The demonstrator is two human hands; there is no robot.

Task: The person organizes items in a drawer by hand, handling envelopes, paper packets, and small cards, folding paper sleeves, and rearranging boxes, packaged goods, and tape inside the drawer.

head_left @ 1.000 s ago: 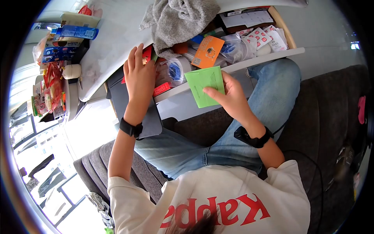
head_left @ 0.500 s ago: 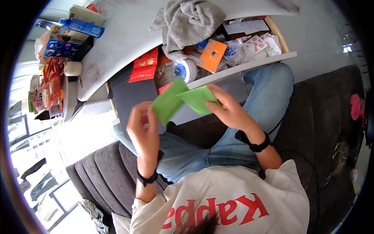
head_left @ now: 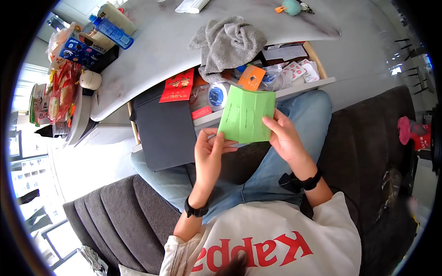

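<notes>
Two green packets (head_left: 247, 115) with small dark print overlap in front of the open drawer. My left hand (head_left: 210, 154) pinches their lower left edge, and my right hand (head_left: 284, 137) grips the right side, thumb on top. Behind them, the drawer (head_left: 317, 60) holds an orange card (head_left: 251, 77), a roll with a blue centre (head_left: 215, 95) and white packets with red marks (head_left: 294, 70). A red envelope (head_left: 177, 85) with gold figures lies at the drawer's left, beside a dark grey folder (head_left: 166, 131).
A grey towel (head_left: 230, 43) hangs over the desk edge (head_left: 152, 64) onto the drawer. At the left stand a blue bottle (head_left: 112, 32), boxes, snack bags (head_left: 62, 92) and a small cream container (head_left: 90, 79). The dark sofa (head_left: 368, 152) surrounds my legs.
The two green packets, apart half a second ago, now overlap between both hands. My left hand has left the drawer's left side, where the red envelope now lies. The view has shifted, showing more desk.
</notes>
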